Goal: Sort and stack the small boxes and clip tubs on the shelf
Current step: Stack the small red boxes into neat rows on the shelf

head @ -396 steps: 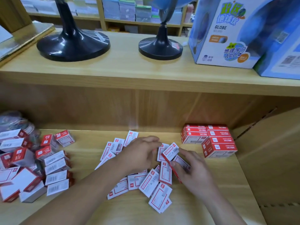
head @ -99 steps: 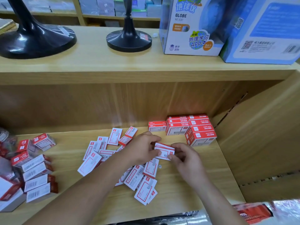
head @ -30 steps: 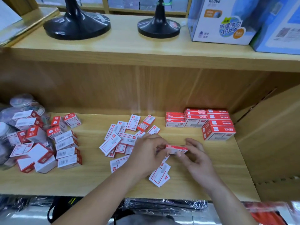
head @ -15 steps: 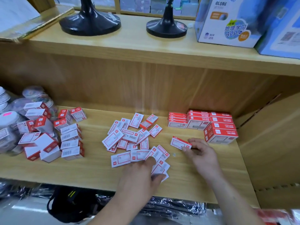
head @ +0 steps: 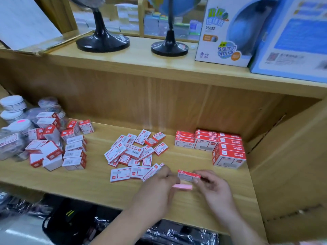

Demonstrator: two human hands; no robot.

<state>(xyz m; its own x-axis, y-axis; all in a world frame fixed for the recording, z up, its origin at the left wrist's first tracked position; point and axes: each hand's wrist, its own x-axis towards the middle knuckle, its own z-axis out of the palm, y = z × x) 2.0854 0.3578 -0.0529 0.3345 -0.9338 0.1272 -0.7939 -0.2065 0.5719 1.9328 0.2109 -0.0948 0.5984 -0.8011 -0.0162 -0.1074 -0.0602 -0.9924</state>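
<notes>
near the front of the shelf point(head: 92, 183), the left hand point(head: 159, 189) and right hand point(head: 213, 187) each pinch one end of a small red box point(head: 189, 175) in a narrow grip, likely squaring it for the neat stack point(head: 228, 153) at back right.

At 12 o'clock the top edge cuts a blue globe point(head: 177, 6) and nearly all of the sphere over a second stand point(head: 101, 39); at 2 o'clock a blue carton point(head: 292, 41) runs off the right edge, print smeared; at 9 o'clock the clip tubs point(head: 12, 103) pass the left edge, contents a blur; labels on the loose small boxes point(head: 134, 152) are too small to read, as is that on the box point(head: 189, 175) pinched by the right hand point(head: 212, 186); at 6 o'clock the left hand point(head: 157, 190) covers one end of a blurred pink strip point(head: 184, 186), grip unclear; both forearms leave the bottom edge.
</notes>
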